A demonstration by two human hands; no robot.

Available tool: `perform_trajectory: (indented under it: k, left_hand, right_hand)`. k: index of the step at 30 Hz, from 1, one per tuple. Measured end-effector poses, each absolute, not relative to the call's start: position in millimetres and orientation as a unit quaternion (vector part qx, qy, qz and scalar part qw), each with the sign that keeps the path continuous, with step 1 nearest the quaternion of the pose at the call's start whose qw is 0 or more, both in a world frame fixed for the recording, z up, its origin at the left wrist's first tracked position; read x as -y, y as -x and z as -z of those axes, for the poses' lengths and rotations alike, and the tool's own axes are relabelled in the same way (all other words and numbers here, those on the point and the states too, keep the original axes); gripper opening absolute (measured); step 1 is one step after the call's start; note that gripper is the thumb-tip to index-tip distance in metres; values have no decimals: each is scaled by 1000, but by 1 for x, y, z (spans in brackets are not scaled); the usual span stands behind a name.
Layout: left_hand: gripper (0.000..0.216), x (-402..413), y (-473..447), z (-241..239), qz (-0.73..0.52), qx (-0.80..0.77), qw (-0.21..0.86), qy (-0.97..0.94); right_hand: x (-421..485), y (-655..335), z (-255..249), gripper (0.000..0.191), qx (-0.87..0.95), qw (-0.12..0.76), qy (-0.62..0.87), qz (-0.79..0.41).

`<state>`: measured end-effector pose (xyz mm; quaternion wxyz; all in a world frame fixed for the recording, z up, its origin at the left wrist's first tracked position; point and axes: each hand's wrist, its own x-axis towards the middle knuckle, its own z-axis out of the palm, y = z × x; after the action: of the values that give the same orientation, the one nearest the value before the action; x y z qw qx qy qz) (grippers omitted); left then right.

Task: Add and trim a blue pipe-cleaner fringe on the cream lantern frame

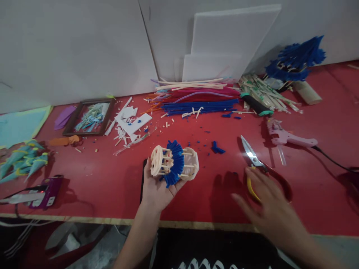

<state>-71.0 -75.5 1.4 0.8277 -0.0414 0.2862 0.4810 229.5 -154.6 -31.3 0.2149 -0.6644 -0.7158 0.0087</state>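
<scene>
In my left hand (pixel 159 192) lies a small handmade pavilion model (pixel 176 162), tilted on its side. It has cream discs at both ends, thin cream posts and a fringed blue band round its middle. My right hand (pixel 266 201), slightly blurred, hovers with spread fingers over the handles of the scissors (pixel 252 153); whether it touches them I cannot tell. The scissors have one red and one yellow handle, and their blades point away from me. A scrap of blue pipe cleaner (pixel 217 148) rests on the red table (pixel 112 186) between the model and the scissors.
A pink glue gun (pixel 294 139) with a cord lies right of the scissors. Bundled pipe cleaners (pixel 199 106) line the wall, with a blue tiered model (pixel 297 61) at back right. White scraps (pixel 131 123), a brown frame (pixel 108 121) and a purple power strip (pixel 52 192) occupy the left.
</scene>
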Motion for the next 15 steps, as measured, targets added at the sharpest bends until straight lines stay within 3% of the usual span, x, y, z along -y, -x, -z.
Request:
perform_trajectory:
  k: [6,15]
  left_hand:
    - [46,76,75,2,-483,-260,836,25]
    - [47,78,77,-4,-491,-249,834,32]
  right_hand:
    - [110,-170,70,110,735,192,650,2]
    - [-42,-129,73,116,700,171,690,-74]
